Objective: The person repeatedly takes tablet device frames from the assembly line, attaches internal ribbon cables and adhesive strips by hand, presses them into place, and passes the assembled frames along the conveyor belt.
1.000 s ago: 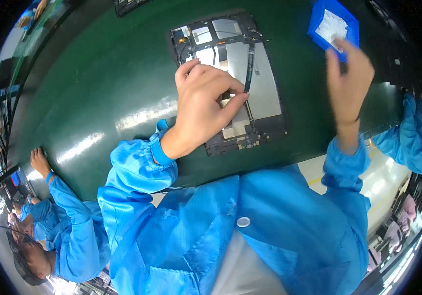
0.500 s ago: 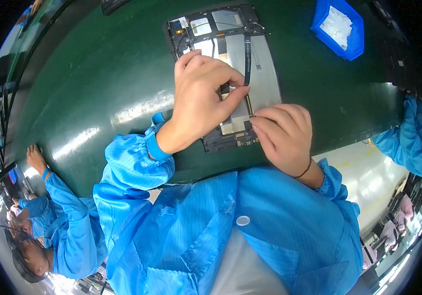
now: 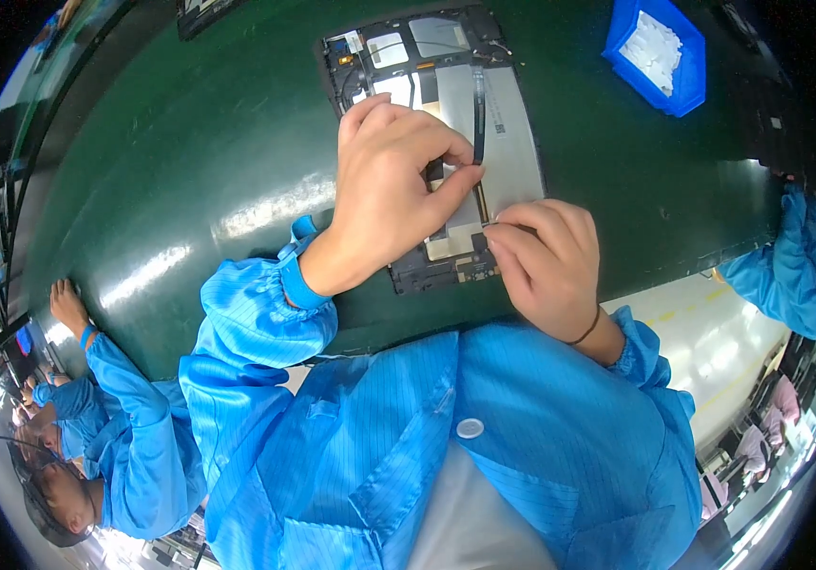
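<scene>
An opened tablet-like device (image 3: 517, 142) lies on the green table in front of me, its inner plates, wires and boards exposed. Along its middle runs a narrow black ribbon cable (image 3: 479, 119). My left hand (image 3: 389, 190) reaches over the device, thumb and index finger pinched on this cable partway down. Close to the cable's lower end, my right hand (image 3: 555, 266) has its thumb and fingertips pressed together. Whatever lies between those fingertips is too small or hidden to make out. The left hand covers part of the device's left side.
A blue bin (image 3: 688, 81) holding white pieces stands at the far right. At the top left, a dark object (image 3: 201, 13) lies at the table's edge. A co-worker's hand (image 3: 67, 306) rests on the table at left; another blue sleeve (image 3: 778, 275) shows at right.
My hands hold nearly the same places; the right one has shifted very slightly left. The cable's upper part catches more light. The dark object at the top left shows farther into view.
</scene>
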A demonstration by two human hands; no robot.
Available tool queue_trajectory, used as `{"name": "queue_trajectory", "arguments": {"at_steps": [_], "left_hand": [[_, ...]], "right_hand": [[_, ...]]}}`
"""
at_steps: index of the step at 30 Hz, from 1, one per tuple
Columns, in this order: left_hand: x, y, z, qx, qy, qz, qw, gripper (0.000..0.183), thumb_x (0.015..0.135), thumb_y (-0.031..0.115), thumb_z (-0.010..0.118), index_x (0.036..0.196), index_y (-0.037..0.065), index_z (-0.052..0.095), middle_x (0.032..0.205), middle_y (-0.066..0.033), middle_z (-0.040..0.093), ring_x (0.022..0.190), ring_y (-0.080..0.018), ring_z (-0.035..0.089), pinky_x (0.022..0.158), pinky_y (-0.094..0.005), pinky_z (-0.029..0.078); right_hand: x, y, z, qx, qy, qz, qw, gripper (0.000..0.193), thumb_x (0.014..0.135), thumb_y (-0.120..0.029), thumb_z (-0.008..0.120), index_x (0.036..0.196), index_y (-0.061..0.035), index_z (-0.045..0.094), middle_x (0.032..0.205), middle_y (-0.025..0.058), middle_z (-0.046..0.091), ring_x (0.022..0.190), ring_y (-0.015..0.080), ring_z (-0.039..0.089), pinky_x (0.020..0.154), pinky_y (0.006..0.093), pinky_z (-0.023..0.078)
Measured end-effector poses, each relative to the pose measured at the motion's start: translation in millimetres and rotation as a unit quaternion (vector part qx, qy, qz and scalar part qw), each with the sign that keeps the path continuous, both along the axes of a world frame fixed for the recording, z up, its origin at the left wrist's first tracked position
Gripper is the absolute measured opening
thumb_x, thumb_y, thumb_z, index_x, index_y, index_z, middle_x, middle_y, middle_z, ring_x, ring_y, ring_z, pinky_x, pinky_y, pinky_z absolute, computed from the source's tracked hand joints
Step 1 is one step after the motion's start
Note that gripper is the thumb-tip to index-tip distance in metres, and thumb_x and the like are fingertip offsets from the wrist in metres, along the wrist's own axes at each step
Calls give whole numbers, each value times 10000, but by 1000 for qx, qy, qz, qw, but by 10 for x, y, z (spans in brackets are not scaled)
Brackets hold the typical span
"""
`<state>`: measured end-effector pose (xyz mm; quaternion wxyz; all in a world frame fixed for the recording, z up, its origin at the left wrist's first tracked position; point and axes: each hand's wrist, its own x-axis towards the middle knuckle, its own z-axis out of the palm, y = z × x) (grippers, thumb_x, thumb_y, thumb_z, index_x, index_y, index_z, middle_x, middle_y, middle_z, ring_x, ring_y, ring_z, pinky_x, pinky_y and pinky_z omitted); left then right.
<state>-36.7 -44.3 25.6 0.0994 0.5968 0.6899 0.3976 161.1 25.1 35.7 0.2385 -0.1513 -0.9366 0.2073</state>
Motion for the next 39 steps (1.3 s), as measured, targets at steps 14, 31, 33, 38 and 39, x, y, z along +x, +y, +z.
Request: {"name": "queue_trajectory", "arguments": {"at_steps": [14, 31, 33, 38, 39], "left_hand": [[-6, 3, 15, -5, 9, -4, 1000, 98, 716, 160, 773, 770, 122, 701, 786, -6, 647, 861, -239, 570, 1007, -444, 343], [-4, 2, -25, 19, 44, 5, 999, 115, 688, 158, 793, 759, 130, 707, 818, -4, 630, 893, -243, 551, 960, -423, 368], [-4, 3, -27, 18, 43, 5, 999, 117, 687, 159, 794, 760, 131, 707, 819, -3, 629, 894, -242, 551, 960, -425, 369], [-1, 1, -33, 28, 48, 8, 998, 118, 686, 159, 794, 754, 131, 702, 820, -3, 629, 895, -241, 554, 973, -439, 374], [0, -1, -32, 28, 47, 8, 998, 118, 686, 159, 794, 754, 131, 702, 820, -3, 629, 895, -241, 554, 973, -439, 374]], "right_hand": [[-1, -4, -34, 10, -3, -17, 1000, 179, 726, -100, 731, 898, -101, 680, 965, 20, 614, 981, 243, 581, 830, 390, 405], [-7, -10, -31, 10, -6, -16, 1000, 169, 741, -113, 728, 902, -106, 676, 970, 15, 613, 997, 234, 578, 837, 390, 393], [-4, -7, -33, 8, -6, -15, 1000, 167, 743, -114, 727, 902, -105, 677, 970, 15, 613, 996, 233, 578, 839, 389, 392], [-8, -6, -26, 12, -7, -14, 1000, 174, 736, -110, 729, 903, -103, 678, 967, 20, 613, 990, 234, 581, 836, 386, 394], [-8, -6, -27, 10, -5, -13, 1000, 174, 737, -110, 729, 903, -102, 678, 967, 20, 612, 991, 235, 581, 835, 385, 396]]}}
